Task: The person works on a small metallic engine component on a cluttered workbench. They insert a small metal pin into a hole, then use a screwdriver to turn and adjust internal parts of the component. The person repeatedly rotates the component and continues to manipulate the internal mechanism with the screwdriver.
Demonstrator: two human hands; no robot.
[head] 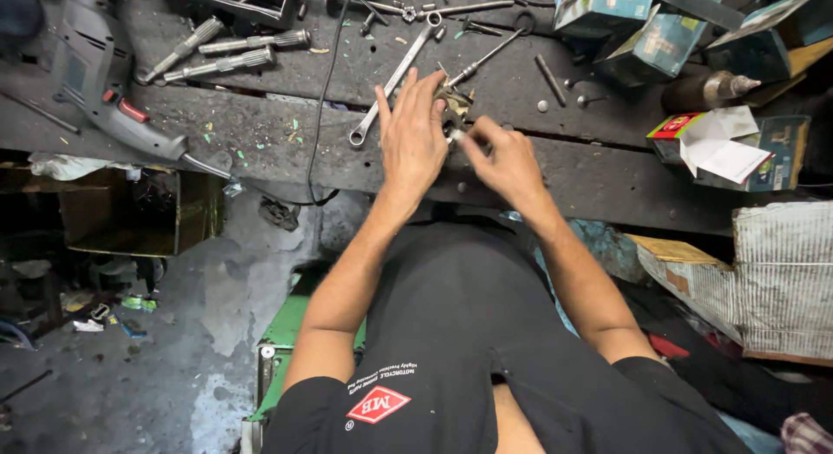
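Several small cardboard boxes crowd the far right of the workbench. Two teal-and-white boxes (633,24) lean against each other at the top edge. Beside them a dark teal box (764,37) with a yellow flap sits tilted. Nearer, a green, red and yellow box (777,154) lies open, a folded white paper leaflet (720,141) spilling from it. Below the bench stands a worn, pale corrugated carton (781,280).

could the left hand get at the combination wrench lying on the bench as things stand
Probably yes. The wrench lies bare on the bench just left of the left hand, with nothing on top of it. That hand is busy on a small metal part, though.
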